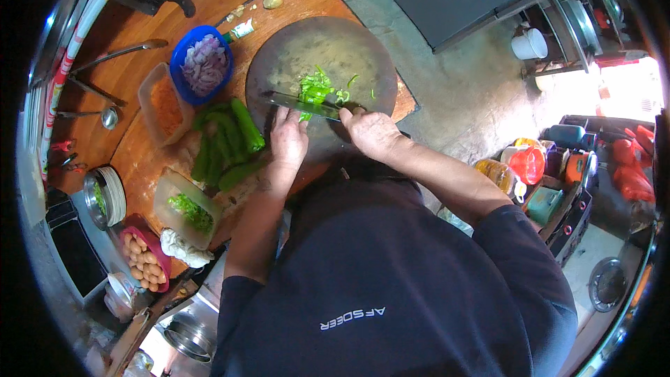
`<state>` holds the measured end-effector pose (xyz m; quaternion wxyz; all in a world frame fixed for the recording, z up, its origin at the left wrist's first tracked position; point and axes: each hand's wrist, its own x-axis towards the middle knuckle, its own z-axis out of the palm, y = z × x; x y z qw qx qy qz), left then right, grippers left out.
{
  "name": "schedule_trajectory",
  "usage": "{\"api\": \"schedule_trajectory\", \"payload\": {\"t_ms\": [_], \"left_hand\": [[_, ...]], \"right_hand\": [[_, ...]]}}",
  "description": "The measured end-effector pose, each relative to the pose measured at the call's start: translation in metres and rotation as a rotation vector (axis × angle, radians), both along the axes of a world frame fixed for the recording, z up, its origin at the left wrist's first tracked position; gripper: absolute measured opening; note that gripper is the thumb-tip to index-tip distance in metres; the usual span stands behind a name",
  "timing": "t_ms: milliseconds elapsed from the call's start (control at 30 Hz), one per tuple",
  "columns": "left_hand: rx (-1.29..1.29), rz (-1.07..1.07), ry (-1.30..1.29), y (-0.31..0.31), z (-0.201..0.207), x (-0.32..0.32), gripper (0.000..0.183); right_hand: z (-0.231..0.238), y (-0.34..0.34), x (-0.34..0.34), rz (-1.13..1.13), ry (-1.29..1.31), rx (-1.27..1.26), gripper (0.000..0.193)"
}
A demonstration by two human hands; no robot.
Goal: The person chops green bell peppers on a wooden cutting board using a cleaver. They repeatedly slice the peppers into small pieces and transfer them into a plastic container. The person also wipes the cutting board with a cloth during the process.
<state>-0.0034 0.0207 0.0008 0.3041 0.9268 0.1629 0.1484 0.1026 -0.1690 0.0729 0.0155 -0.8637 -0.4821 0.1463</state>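
My right hand (370,130) is wrapped round the handle of a kitchen knife (301,104), whose dark blade points left across a round chopping board (279,49). My left hand (288,139) is closed beside the blade's near side, fingertips drawn together at a piece of green pepper (305,116); most of that piece is hidden. Beyond the blade lies a small heap of chopped green pepper (316,85), with a few thin slivers scattered to its right. Left of the board, several long whole green peppers (222,145) lie piled on the wooden table (129,129).
Left of the board stand a blue bowl (176,63) of sliced purple onion and a plastic tub (150,108) with orange contents. Nearer are a tub (165,188) of chopped greens, a white cloth (187,248) and a pink basket (166,265) of eggs. Ladles (109,119) lie far left.
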Motion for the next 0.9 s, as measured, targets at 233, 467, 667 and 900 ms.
{"api": "schedule_trajectory", "payload": {"t_ms": [233, 467, 667, 900], "left_hand": [[0.052, 0.018, 0.037, -0.001, -0.002, -0.002, 0.031], [0.074, -0.003, 0.019, 0.0, 0.002, -0.005, 0.022], [0.153, -0.021, -0.02, 0.006, -0.015, -0.013, 0.019], [0.125, -0.057, -0.032, 0.001, -0.001, -0.01, 0.018]], "right_hand": [[-0.004, -0.005, -0.004, 0.012, -0.018, 0.048, 0.017], [-0.004, -0.008, -0.007, 0.051, -0.029, 0.065, 0.017], [-0.003, -0.003, -0.012, 0.045, -0.006, 0.031, 0.018], [-0.003, -0.01, -0.015, 0.062, -0.056, 0.15, 0.015]]}}
